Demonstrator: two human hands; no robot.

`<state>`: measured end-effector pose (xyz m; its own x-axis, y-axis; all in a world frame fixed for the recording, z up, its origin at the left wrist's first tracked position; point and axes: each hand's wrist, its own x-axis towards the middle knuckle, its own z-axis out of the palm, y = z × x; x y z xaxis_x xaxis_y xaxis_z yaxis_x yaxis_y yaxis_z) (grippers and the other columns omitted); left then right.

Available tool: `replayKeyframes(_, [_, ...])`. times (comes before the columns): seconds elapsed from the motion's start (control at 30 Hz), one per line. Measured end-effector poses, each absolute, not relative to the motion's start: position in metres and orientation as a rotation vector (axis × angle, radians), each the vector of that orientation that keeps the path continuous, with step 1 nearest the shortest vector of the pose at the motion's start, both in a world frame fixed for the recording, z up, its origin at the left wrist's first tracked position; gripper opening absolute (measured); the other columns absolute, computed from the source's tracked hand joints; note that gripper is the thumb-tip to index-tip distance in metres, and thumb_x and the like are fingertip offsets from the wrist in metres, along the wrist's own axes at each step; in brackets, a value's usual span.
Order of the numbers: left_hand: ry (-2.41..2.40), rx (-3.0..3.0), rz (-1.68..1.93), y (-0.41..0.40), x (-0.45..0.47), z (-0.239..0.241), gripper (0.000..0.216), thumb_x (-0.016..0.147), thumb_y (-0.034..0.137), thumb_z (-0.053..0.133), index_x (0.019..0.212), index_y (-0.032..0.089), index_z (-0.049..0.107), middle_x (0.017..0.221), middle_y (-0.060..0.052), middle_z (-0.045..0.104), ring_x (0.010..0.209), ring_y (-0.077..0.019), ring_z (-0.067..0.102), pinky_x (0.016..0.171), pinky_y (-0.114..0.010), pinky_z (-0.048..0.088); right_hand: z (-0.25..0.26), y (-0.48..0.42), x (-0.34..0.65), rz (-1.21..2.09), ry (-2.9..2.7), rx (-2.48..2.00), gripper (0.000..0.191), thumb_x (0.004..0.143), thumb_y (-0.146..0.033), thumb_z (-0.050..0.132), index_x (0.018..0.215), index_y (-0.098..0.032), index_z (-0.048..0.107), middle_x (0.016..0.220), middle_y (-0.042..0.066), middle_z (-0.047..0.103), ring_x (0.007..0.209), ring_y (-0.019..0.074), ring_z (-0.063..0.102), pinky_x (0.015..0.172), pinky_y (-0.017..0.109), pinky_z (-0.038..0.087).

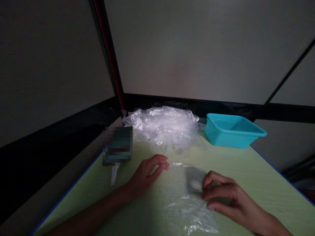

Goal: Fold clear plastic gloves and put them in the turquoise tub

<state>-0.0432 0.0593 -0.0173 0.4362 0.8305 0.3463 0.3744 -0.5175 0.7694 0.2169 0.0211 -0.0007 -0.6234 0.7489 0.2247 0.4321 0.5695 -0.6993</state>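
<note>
A clear flat plastic bag (pixel 189 213) lies on the pale green table in front of me. My left hand (pixel 152 170) has its thumb and fingertips pinched together at the bag's upper left corner. Over the bag's right side hovers my right hand (pixel 223 193), its fingers bent and the thumb held apart from them, with nothing visible in its grasp. Beside those fingertips a grey patch shows on the bag; whether it is a shadow or something inside, I cannot tell.
A heap of crumpled clear plastic bags (pixel 167 127) sits at the table's back. To its right stands a turquoise plastic basin (pixel 228 139) near the edge. A blurred-out dark object (pixel 118 146) with a white strip (pixel 114 175) lies at left. Behind rises a grey wall (pixel 197 49).
</note>
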Motion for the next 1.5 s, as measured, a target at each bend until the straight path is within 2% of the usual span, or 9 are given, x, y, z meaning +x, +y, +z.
replayKeyframes(0.07, [0.947,1.959,1.057,0.063,-0.042,-0.018,0.020,0.086,0.027,0.041,0.079,0.015,0.057,0.080,-0.005,0.062,0.078,-0.0166,0.060,0.076,-0.029,0.044,0.012,0.018,0.218,0.793,-2.471,-0.874,0.017,0.082,-0.030,0.053,0.079,-0.018,0.064,0.082,0.005,0.057,0.080,0.0153,0.056,0.069,0.027,0.045])
replayKeyframes(0.17, [0.828,1.799,1.010,0.064,-0.040,-0.020,0.018,0.085,0.028,0.043,0.082,0.014,0.054,0.073,-0.002,0.061,0.058,-0.0129,0.061,0.061,-0.026,0.046,0.022,0.011,0.217,0.705,-2.706,-0.817,0.017,0.080,-0.028,0.056,0.068,-0.017,0.062,0.071,0.002,0.056,0.071,0.0130,0.053,0.064,0.025,0.042])
replayKeyframes(0.43, [0.791,1.766,0.875,0.063,-0.040,-0.024,0.020,0.085,0.031,0.044,0.086,0.014,0.053,0.067,0.000,0.058,0.050,-0.0115,0.060,0.051,-0.022,0.044,0.017,0.003,0.221,0.696,-2.752,-0.898,0.005,0.071,-0.022,0.064,0.066,-0.022,0.063,0.069,-0.003,0.056,0.069,0.0135,0.054,0.064,0.028,0.041])
replayKeyframes(0.97, [0.817,1.812,0.873,0.062,-0.039,-0.016,0.023,0.085,0.035,0.045,0.082,0.014,0.054,0.065,-0.001,0.061,0.056,-0.0135,0.061,0.059,-0.026,0.045,0.022,0.003,0.218,0.672,-2.829,-0.862,0.017,0.070,-0.005,0.053,0.063,-0.020,0.060,0.068,-0.002,0.060,0.067,0.0133,0.056,0.064,0.028,0.044])
replayKeyframes(1.27, [0.787,1.883,0.814,0.062,-0.040,-0.017,0.021,0.086,0.031,0.042,0.084,0.014,0.055,0.067,-0.001,0.061,0.058,-0.0128,0.060,0.061,-0.025,0.045,0.022,0.000,0.217,0.624,-2.757,-0.932,0.019,0.069,-0.004,0.049,0.065,-0.021,0.058,0.068,-0.002,0.057,0.069,0.0139,0.056,0.064,0.027,0.044])
replayKeyframes(1.5, [0.784,1.893,0.796,0.063,-0.040,-0.018,0.021,0.086,0.031,0.041,0.085,0.014,0.054,0.066,-0.001,0.060,0.058,-0.0131,0.060,0.061,-0.025,0.045,0.025,-0.001,0.226,0.674,-2.671,-1.052,0.021,0.073,-0.005,0.044,0.076,-0.020,0.059,0.075,0.001,0.058,0.068,0.0130,0.057,0.061,0.023,0.045])
